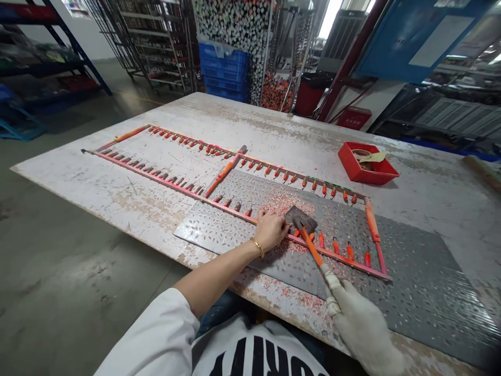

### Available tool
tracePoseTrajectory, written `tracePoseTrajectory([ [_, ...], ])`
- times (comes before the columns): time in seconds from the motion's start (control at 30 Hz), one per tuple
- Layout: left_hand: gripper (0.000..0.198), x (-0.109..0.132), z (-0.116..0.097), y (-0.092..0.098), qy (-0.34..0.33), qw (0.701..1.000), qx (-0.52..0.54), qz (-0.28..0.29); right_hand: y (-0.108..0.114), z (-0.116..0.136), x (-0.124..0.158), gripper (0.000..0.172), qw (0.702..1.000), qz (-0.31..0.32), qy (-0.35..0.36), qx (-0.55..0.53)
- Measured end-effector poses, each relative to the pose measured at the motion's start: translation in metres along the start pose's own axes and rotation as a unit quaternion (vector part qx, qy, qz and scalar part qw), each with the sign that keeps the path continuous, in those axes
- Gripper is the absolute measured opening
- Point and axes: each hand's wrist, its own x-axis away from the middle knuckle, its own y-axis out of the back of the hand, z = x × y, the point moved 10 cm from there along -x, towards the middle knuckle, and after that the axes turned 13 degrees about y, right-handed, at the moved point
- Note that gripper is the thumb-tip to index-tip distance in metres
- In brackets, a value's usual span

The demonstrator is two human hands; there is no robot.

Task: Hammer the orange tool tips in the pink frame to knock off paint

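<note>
My left hand (271, 231), bare with a gold bracelet, grips the long pink-red bar of a rectangular paint-coated rack (332, 256). Rows of small orange-tipped pegs (321, 239) stick inward from its bars. My right hand (362, 326), in a white knit glove, holds an orange-handled scraper (311, 245). Its dark metal blade (300, 218) lies just beyond the bar, next to my left fingers. Red and white paint flakes (284, 204) are scattered around the blade, on a grey perforated metal sheet (410, 282) under part of the rack.
The rack and sheet lie on a large paint-stained white table (274, 120). A red plastic tray (354, 162) holding tape stands at its far right. Blue crates (224, 70) and loaded shelves stand beyond the far edge, and a wooden stick (481, 172) lies at the right.
</note>
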Motion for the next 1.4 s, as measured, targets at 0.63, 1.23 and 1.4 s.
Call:
tracePoseTrajectory([
  [0.63, 0.028, 0.000, 0.002, 0.000, 0.006, 1.000, 0.010, -0.010, 0.016, -0.012, 0.010, 0.044, 0.991, -0.070, -0.041, -0.110],
  [1.23, 0.026, 0.001, 0.002, 0.000, 0.006, 1.000, 0.009, -0.012, 0.027, -0.025, 0.017, 0.051, 0.978, -0.119, -0.109, -0.132],
  [1.4, 0.026, 0.001, 0.003, 0.000, 0.009, 1.000, 0.003, -0.017, -0.012, -0.010, 0.007, 0.049, 0.991, 0.000, -0.064, -0.120],
])
